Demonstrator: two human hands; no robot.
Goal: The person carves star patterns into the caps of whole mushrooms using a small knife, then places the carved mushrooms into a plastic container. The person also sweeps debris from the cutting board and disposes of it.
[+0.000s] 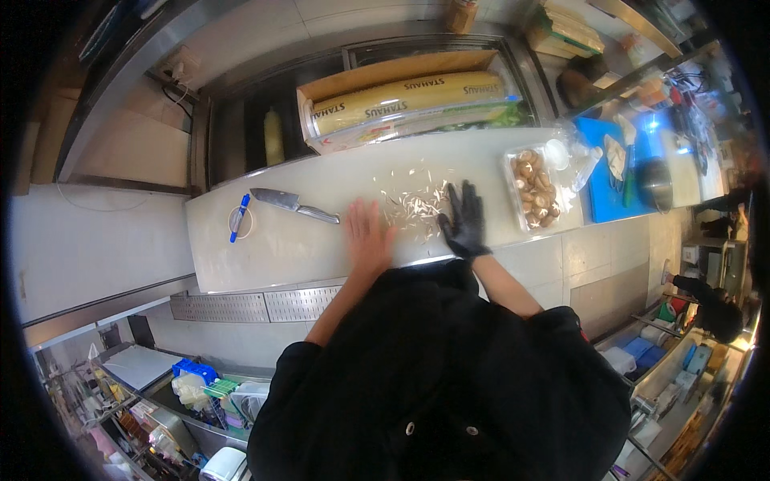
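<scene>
Bare and slightly blurred, my left hand [367, 237] lies palm down with its fingers apart on a long white cutting board [283, 252]. My right hand [464, 219], in a black glove, rests flat on the board with its thumb spread. Between the two hands lies a loose scatter of thin whitish slivers [418, 207], possibly mushroom trimmings. Neither hand holds anything. Left of my left hand is a kitchen knife [280, 198], its handle towards that hand. A clear tray [516, 210] of brown shiitake mushrooms [532, 180], several with star cuts, stands right of the glove.
A blue marker [240, 217] lies across a thin ring at the board's left. Behind stands an open carton [397, 57] with a yellow printed roll [409, 99]. Rightward are a blue cutting board [607, 192] and a metal bowl [656, 180]. Another person [716, 309] is at far right.
</scene>
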